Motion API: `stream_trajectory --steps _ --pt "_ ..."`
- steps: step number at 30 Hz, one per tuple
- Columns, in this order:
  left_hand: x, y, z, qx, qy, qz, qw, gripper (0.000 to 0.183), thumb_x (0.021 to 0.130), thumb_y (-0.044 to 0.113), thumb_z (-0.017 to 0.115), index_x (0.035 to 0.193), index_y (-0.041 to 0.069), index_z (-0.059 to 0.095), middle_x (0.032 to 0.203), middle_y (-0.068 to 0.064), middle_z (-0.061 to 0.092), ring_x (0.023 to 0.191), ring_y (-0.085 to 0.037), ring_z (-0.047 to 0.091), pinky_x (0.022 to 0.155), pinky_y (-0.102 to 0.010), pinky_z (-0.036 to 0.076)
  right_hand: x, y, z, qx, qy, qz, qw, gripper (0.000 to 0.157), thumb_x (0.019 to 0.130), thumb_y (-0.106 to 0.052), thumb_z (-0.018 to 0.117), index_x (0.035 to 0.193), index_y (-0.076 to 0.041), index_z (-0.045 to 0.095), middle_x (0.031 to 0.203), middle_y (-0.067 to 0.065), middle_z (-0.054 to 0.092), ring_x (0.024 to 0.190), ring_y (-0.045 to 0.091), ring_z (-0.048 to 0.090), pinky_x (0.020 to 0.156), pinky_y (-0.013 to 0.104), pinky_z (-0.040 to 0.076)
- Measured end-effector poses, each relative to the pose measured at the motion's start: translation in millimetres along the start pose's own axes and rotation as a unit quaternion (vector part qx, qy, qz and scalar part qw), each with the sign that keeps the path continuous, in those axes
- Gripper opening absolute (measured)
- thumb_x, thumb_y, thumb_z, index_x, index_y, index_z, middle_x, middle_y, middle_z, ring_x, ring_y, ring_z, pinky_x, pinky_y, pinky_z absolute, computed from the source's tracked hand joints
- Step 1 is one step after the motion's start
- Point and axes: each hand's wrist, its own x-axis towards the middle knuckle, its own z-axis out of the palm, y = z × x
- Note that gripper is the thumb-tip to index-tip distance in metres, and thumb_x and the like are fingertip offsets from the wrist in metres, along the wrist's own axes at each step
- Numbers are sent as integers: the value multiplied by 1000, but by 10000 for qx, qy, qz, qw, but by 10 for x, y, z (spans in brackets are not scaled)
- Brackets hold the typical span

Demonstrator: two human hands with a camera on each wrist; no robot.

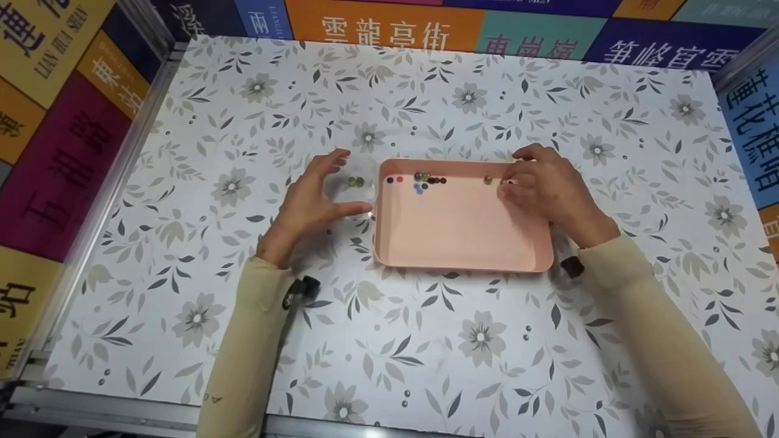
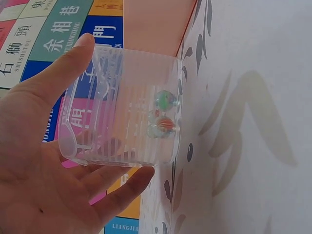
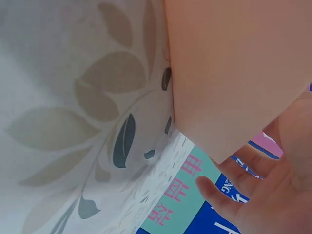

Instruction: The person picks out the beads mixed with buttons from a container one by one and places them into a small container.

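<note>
My left hand (image 1: 304, 198) curves round a clear plastic container (image 2: 131, 107), thumb by its rim and fingers along the opposite side. Several glass marbles (image 2: 163, 117) lie at its bottom, some greenish, one with orange stripes. Right of the container is a shallow pink tray (image 1: 462, 243). My right hand (image 1: 551, 188) reaches over its far right corner, and the thumb and a finger pinch a small marble (image 1: 510, 182), mostly covered by the fingertips. A greenish marble (image 1: 488, 180) lies just left of them. In the right wrist view the tray wall hides these fingertips.
Inside the tray, toward its far left, sit a cluster of green, blue and dark marbles (image 1: 426, 181) and two small round pieces, one dark (image 1: 390, 180) and one red (image 1: 400, 179). A floral-patterned table (image 1: 365, 340) lies beneath, with colourful lettered panels (image 1: 389, 27) behind it.
</note>
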Motion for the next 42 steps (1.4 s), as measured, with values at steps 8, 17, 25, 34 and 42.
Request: stream_trajectory --steps 8,17,25,34,42 --pt "0 9 -15 25 -44 0 10000 105 72 53 93 159 28 40 155 -5 51 144 -29 50 120 -50 44 1 -28 -41 24 114 -86 9999 17 93 -19 79 105 -8 79 140 16 60 128 41 54 104 61 46" --pt "24 6 -10 14 -76 -45 10000 105 72 52 93 159 27 40 155 -4 51 146 -27 50 120 -49 43 12 -80 -98 -15 255 -150 9996 16 93 -18 79 104 -7 80 141 14 60 128 40 56 101 60 49" --pt "14 4 -21 44 -61 11 10000 105 72 52 93 159 26 40 155 -5 51 145 -28 50 120 -50 43 25 -149 -108 -95 304 -248 9992 14 93 -17 79 103 -7 79 140 15 60 130 42 55 103 62 48" --pt "-5 -17 -14 -31 -83 -10 10000 105 72 51 93 159 25 40 155 -5 50 145 -29 50 121 -52 42 43 -221 -85 -147 421 -448 9980 13 92 -17 80 100 -7 80 136 17 62 126 42 58 102 59 50" --pt "-5 -21 -2 -40 -61 7 10000 105 72 52 93 159 26 40 156 -5 50 145 -28 50 121 -49 43 37 -297 -73 -35 407 -419 9983 15 91 -19 81 100 -6 81 137 16 61 130 40 56 107 59 46"
